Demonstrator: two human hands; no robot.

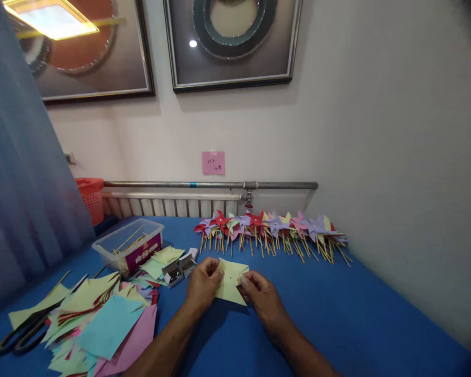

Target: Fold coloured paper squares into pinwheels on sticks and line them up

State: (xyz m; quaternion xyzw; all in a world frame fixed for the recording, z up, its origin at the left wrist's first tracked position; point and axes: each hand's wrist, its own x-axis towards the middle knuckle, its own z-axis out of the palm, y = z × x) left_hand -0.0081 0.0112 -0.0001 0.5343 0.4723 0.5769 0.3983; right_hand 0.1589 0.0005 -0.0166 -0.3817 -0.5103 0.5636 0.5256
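A pale yellow paper square (231,285), slit in from its corners and marked by a small dark dot at the middle, is held up between my hands over the blue table. My left hand (204,283) pinches its left edge, fingers curled. On the opposite edge my right hand (261,296) grips a corner between thumb and fingers, and that corner looks bent inward. To the left of my left hand lie small open boxes (174,274) with tiny metal-looking pieces inside, too small to name.
Finished paper pinwheels (277,225) on sticks line the table's back. At left are a clear plastic tub (127,246) holding sticks, piled cut paper (110,324) and black-handled scissors (27,332). Behind stand a red basket (91,199) and a radiator (168,205); a blue curtain (23,157) hangs left.
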